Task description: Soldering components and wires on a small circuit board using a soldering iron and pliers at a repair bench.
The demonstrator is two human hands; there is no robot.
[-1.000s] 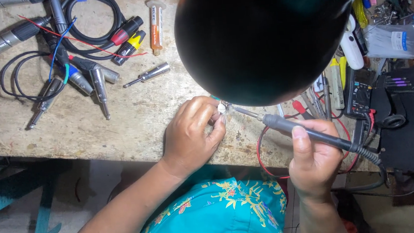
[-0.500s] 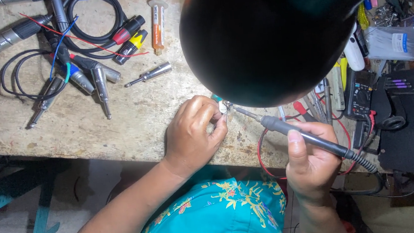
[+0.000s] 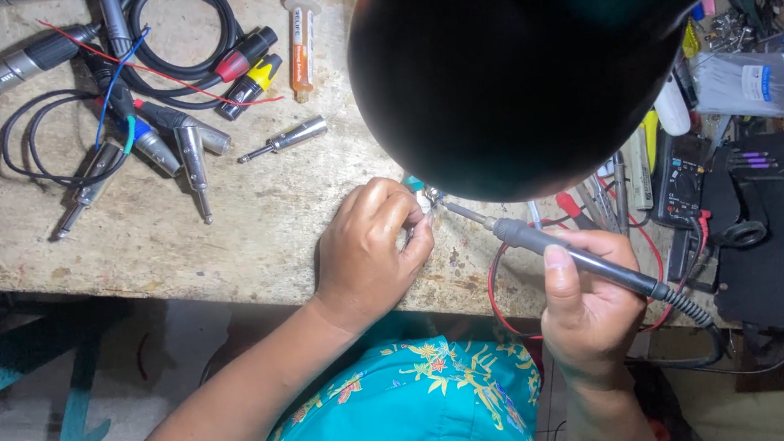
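Left hand point(image 3: 371, 251) clenched on a small metal connector point(image 3: 423, 199), pinned against the tabletop point(image 3: 251, 233) near centre frame. Right hand point(image 3: 589, 312) at four o'clock from it, grip closed pen-fashion around a soldering iron point(image 3: 585, 260), thumb laid along the barrel. Iron tip angled toward ten o'clock, at or just beside the connector; actual contact cannot be told, the joint being too small and partly masked by fingertips. Large dark rounded object point(image 3: 520, 58), probably a lamp shade, overhanging at twelve o'clock and hiding the far bench.

Progress, judged from layout only: connector positioned and steadied, iron brought to the work, so soldering appears under way rather than finished. No solder wire seen in either hand. State of the joint not visible; completion not confirmable.

At ten o'clock, well apart: loose jack plugs point(image 3: 182, 144), coiled black cable point(image 3: 186, 30), one bare metal plug shell point(image 3: 286, 138), a small orange-tinted syringe tube point(image 3: 301, 49). At three o'clock: multimeter point(image 3: 677, 181), red lead point(image 3: 502, 286) looping over the tabletop edge, clutter of hand tools. Patterned turquoise garment point(image 3: 408, 408) at six o'clock.
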